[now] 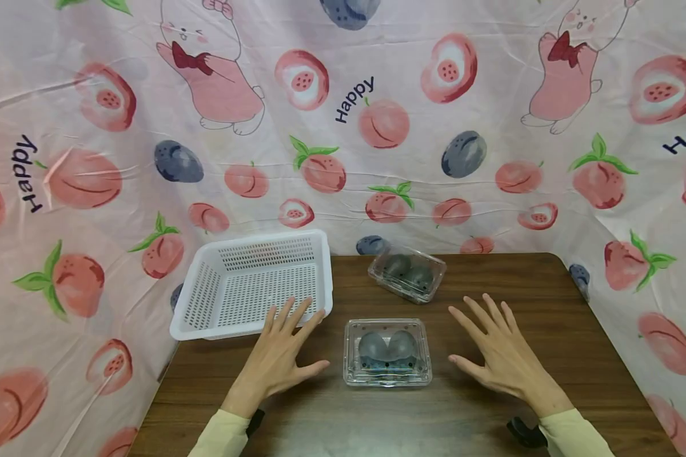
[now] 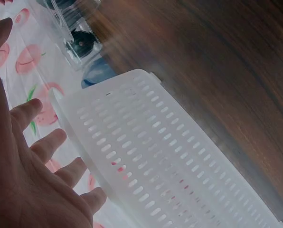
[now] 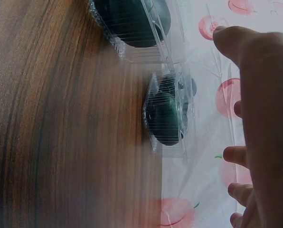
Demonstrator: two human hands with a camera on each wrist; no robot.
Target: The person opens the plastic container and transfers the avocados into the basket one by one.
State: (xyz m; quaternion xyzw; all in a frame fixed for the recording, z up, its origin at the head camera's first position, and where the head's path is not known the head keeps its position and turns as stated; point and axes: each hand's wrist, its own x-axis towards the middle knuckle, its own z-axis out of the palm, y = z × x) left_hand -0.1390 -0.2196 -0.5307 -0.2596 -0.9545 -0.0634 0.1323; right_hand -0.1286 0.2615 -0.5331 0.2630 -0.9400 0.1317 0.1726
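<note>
A transparent plastic clamshell box [image 1: 387, 353] sits on the table between the two hands, its lid down over two dark, rounded fruits. Fingers spread and straight, the left hand [image 1: 280, 355] is held palm down to the left of this box, its fingertips overlapping the near right corner of a white slotted basket [image 1: 263, 289]. On the box's other side, the right hand [image 1: 497, 352] is spread the same way and holds nothing. In the right wrist view the fruits [image 3: 164, 118] look dark green and smooth. Left wrist view: fingers [image 2: 51, 145] extended beside the basket wall.
Farther back, near the cloth, stands a second clamshell box [image 1: 407, 273] with two dark fruits, turned at an angle. A brown wood-grain table [image 1: 549, 304] lies underneath. Fruit-printed cloth [image 1: 377, 158] hangs behind and at both sides, close to the table's edges.
</note>
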